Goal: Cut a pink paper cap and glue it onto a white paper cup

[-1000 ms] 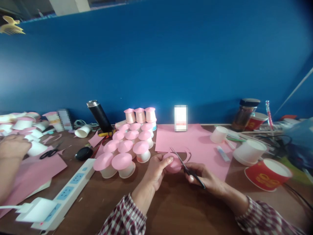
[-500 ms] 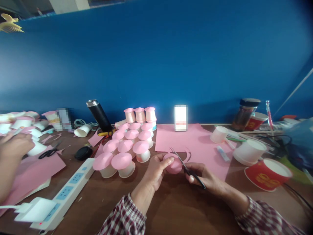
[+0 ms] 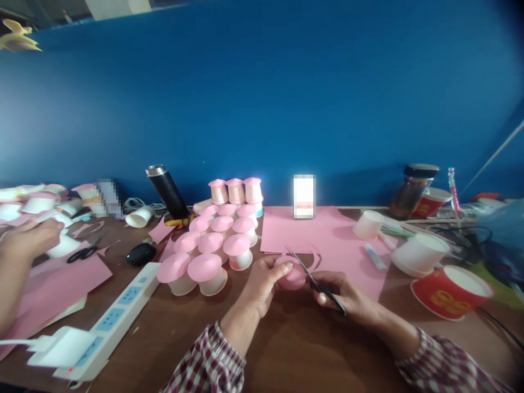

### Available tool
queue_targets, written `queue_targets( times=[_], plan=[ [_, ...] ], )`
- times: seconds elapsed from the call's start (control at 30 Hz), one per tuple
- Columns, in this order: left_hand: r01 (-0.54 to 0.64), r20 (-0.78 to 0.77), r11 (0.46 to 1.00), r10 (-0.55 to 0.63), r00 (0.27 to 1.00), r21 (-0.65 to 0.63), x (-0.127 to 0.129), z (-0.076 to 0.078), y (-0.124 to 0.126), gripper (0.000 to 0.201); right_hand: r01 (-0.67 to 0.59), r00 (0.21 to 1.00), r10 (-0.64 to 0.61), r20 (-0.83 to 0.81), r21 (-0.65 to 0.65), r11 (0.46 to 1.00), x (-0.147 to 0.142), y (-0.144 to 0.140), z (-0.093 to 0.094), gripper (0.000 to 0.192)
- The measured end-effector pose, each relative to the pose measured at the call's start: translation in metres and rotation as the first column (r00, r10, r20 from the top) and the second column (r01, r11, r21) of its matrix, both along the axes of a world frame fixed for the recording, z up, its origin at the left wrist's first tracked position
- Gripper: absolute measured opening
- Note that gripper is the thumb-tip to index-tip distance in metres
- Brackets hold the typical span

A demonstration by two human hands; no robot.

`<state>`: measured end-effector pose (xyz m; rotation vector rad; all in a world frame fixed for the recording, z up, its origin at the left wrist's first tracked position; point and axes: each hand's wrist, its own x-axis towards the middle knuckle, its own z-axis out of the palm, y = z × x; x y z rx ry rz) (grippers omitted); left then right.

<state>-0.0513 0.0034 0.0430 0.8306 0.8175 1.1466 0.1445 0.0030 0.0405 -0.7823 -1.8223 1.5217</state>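
Observation:
Between the thumb and fingers of my left hand (image 3: 264,281) is a round pink paper piece (image 3: 293,278). My right hand (image 3: 344,295) is closed round the dark handles of a pair of scissors (image 3: 301,263), whose blades point up and left across the paper's right edge. A thin curved pink strip (image 3: 315,256) shows just behind the blades. Left of my hands stand several paper cups topped with pink paper cones (image 3: 206,267), in rows. Large pink sheets (image 3: 344,240) lie flat beyond my hands.
A white power strip (image 3: 118,322) with a plugged-in charger runs along the left. A co-worker's hand (image 3: 33,240) is at the far left near black scissors (image 3: 84,252). On the right stand white cups (image 3: 420,254) and a red paper bowl (image 3: 450,295). A black flask (image 3: 167,191) leans behind.
Nearly everything stays put; the whole view has shifted very slightly. My hands, the paper and the scissors keep about the same pose. The co-worker's hand has moved slightly.

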Motion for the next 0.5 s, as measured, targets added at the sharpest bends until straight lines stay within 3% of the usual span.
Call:
queue_targets(
  times=[0.5],
  plan=[
    [-0.007,0.012,0.999,0.007,1.0,-0.035,0.0001,0.0005,-0.0003,0.03,0.009,1.0,-0.009,0.007,0.012,1.0,0.0014,0.0002,-0.0003,0.039]
  ],
)
